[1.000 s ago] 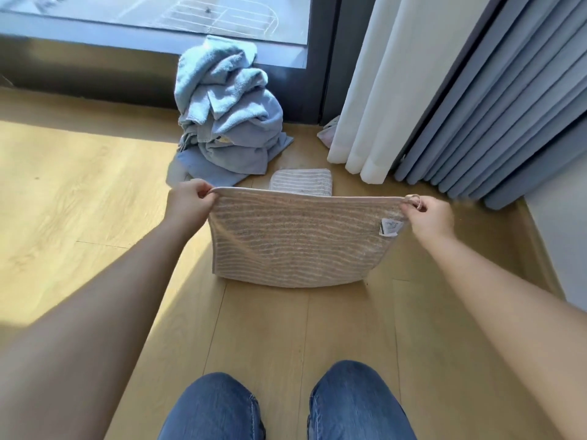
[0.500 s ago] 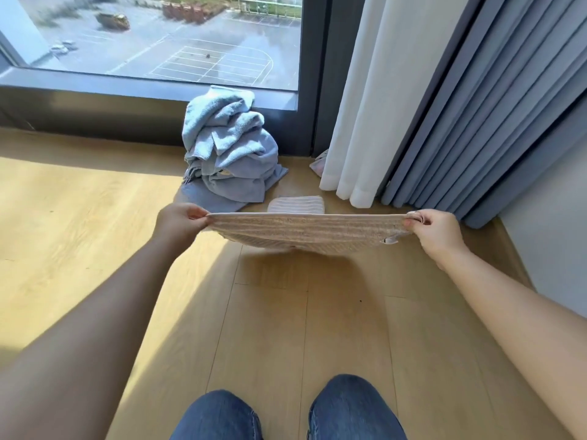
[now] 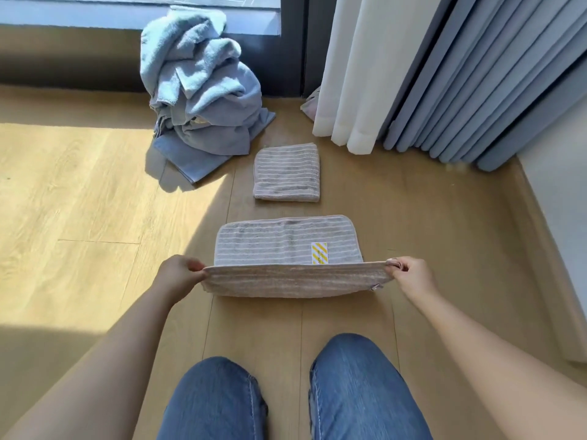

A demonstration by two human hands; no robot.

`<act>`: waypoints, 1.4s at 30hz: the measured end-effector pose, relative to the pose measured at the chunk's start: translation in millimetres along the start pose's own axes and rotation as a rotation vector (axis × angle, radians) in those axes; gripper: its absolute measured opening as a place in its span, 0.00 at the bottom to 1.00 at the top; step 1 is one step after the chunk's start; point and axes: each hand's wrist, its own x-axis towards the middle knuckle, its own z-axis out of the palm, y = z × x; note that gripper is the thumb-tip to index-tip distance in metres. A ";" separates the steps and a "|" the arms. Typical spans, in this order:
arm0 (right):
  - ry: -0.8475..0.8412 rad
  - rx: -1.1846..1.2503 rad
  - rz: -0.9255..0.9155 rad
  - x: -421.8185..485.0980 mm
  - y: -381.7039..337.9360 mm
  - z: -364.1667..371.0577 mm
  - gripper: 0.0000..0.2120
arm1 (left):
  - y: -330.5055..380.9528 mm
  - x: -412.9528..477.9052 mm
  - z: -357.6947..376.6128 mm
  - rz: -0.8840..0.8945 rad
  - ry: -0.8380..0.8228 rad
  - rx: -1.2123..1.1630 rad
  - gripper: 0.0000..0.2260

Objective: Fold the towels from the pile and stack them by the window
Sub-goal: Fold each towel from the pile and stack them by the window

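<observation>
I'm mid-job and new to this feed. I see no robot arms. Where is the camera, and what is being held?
There is no machine here. A person works bare-handed, and the single camera sits on their head, looking down past their knees. The left hand and right hand each pinch an end of a striped towel along its raised near edge. Its far half lies flat on the wooden floor. Beyond it are a folded striped towel and a pile of blue towels by the window, with curtains on the right.

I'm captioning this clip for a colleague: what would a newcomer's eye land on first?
A beige striped towel lies half on the wooden floor at centre, its near edge pinched by the left hand and right hand. Behind, crumpled blue towels heap against the window.
</observation>
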 end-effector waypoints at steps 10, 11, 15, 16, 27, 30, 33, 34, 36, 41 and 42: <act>-0.037 -0.047 0.068 39.9 -2.4 27.3 0.10 | -4.3 37.8 25.4 -0.047 -0.010 0.037 0.07; -0.037 -0.054 0.068 44.7 -4.7 29.7 0.10 | -5.8 41.9 27.2 -0.049 -0.010 0.037 0.07; -0.046 -0.108 0.070 66.0 -13.0 39.8 0.10 | -11.3 58.6 33.0 -0.067 -0.015 0.013 0.07; -0.048 -0.122 0.069 71.5 -14.6 42.0 0.09 | -11.9 62.8 34.1 -0.065 -0.020 0.002 0.08; -0.056 -0.134 0.082 119.3 -33.4 54.1 0.09 | 6.8 111.4 35.5 -0.117 -0.016 -0.197 0.05; -0.062 -0.100 0.103 127.0 -35.7 56.9 0.09 | 16.8 121.7 37.3 -0.110 -0.005 -0.196 0.05; -0.080 -0.101 0.121 132.9 -37.4 59.8 0.06 | 24.3 131.6 38.7 -0.125 -0.001 -0.202 0.05; -0.082 -0.104 0.125 134.7 -37.7 60.8 0.05 | 25.6 134.5 39.0 -0.132 -0.003 -0.205 0.06; -0.088 -0.111 0.128 138.6 -37.8 62.7 0.07 | 26.5 139.6 39.7 -0.144 -0.004 -0.213 0.06; -0.093 -0.149 0.113 148.9 -40.2 64.4 0.06 | 23.8 147.8 40.9 -0.143 0.007 -0.190 0.04; -0.089 -0.152 0.107 150.9 -40.8 64.7 0.05 | 23.6 149.0 41.0 -0.143 0.006 -0.188 0.04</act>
